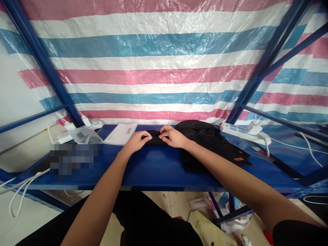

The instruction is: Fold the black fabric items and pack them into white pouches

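A small black cloth bundle (pixel 155 139), folded or rolled, lies on the blue shelf between my hands. My left hand (pixel 138 140) pinches its left end, thumb and fingers closed on the fabric. At its right part, my right hand (pixel 173 136) has bent fingers and thumb pressed on the same cloth. A larger black garment (pixel 202 143) with small orange lettering lies beside it, partly under my right forearm. The underside of the bundle is hidden.
White power strips (pixel 244 134) with plugs and cables sit at the right; another (pixel 65 137) is at the left. A white paper packet (pixel 121 134) and a clear plastic bag (pixel 85 136) lie left of my hands. Blue metal posts (pixel 266 65) flank the shelf (pixel 153 171).
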`<state>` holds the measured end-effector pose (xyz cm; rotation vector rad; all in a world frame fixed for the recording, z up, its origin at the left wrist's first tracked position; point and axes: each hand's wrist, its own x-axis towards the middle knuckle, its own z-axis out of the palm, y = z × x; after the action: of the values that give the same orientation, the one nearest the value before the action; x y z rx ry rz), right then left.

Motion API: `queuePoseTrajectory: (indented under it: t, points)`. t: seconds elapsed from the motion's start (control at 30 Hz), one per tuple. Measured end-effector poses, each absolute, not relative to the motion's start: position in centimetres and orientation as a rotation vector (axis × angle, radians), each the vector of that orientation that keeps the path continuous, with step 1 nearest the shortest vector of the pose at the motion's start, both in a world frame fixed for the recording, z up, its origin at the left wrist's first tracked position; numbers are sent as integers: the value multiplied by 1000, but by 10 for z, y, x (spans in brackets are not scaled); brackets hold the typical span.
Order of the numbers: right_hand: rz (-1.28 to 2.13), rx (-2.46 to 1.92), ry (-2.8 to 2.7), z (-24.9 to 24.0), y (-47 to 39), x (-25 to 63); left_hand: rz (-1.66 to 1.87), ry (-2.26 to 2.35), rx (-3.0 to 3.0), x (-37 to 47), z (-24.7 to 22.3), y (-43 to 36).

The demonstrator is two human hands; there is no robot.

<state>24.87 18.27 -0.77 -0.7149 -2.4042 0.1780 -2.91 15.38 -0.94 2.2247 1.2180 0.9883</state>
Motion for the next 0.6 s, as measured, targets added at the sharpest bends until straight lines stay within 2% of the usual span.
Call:
queuePoseTrajectory:
  t: [0.07,0.17,0.43,0.53,0.6]
  points:
    - [-5,-666,-2421,-7,179,247,1004,1270,2210,-26,-11,156]
    - [-83,-612,-2497,-4,175,248,1031,1307,2181,-26,-14,159]
    - [56,-721,-2541,-3,175,258,1133,1413,2012,-28,-25,169]
    - [130,-749,-2499,-6,179,259,1269,1525,2247,-22,-21,161]
    - [204,-762,-2460,-8,182,258,1208,1456,2574,-17,-16,151]
